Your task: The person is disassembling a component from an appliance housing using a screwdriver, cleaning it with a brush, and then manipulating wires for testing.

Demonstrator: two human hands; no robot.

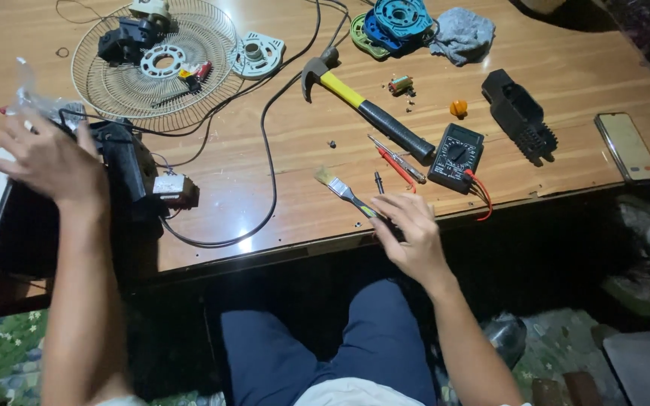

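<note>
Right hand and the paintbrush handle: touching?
Touching. The head view shows the right hand with its fingers laid over the paintbrush handle end at the table edge.

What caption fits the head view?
Right hand grasps a paintbrush beside a multimeter; left hand steadies a black fan housing.

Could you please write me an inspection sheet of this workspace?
Surface: wooden table, glossy, lit from above.
Job's things: black fan body at left edge; paintbrush near front edge.
Clutter: fan grille, hammer, multimeter, screwdrivers, phone, rag, blue motor parts.
Fingers: left hand rests on fan body; right hand on the paintbrush handle.
Cables: black cord loops across table; red meter lead hangs over edge.
Surroundings: dark floor, patterned mat.
</note>
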